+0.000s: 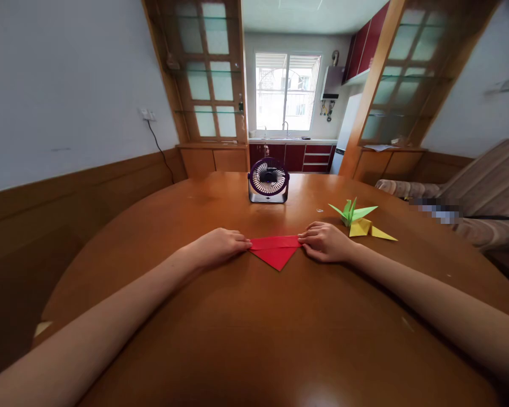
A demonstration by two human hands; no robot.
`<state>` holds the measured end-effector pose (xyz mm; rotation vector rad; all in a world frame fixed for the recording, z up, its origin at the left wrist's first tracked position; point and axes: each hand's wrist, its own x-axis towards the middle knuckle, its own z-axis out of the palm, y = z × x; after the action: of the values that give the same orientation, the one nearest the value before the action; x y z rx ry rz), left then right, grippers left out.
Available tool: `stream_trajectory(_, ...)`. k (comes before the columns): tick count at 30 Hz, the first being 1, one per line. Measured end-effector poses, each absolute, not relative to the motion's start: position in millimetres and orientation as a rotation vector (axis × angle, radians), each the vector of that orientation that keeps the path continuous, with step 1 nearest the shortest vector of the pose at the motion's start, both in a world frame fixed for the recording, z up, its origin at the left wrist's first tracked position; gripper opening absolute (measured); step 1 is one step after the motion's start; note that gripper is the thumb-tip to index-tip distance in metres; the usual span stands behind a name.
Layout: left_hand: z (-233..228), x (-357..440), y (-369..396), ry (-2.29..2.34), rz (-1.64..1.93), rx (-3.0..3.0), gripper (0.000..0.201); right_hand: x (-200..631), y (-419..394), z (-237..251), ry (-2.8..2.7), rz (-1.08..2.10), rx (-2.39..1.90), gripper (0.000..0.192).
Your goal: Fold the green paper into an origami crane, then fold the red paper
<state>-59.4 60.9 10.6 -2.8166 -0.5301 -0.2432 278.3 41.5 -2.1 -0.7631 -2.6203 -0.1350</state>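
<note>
A red sheet of origami paper (276, 253) lies on the wooden table (254, 328), folded with a band along its far edge and a point facing me. At its left end my left hand (227, 244) is closed, the fingertips pinching the corner. My right hand (324, 242) grips the right end the same way, fingers bent and partly over the paper. Just beyond the right hand sit a green paper crane (351, 213) and a yellow folded paper piece (360, 228), close together.
A small round desk fan (268, 180) stands on the table beyond the paper. To the right is a striped armchair (483, 186). Wood-panelled wall (76, 209) runs along the left, with a cord hanging from a socket (147, 115). A kitchen with a window (286, 90) lies behind.
</note>
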Motion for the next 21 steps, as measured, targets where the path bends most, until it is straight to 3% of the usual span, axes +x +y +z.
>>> stream_trajectory(21, 6.4, -65.4, 67.8, -0.375, -0.225, -2.682, 0.027, 285.9, 45.2, -7.9, -2.588, -0.149, -0.731, 0.026)
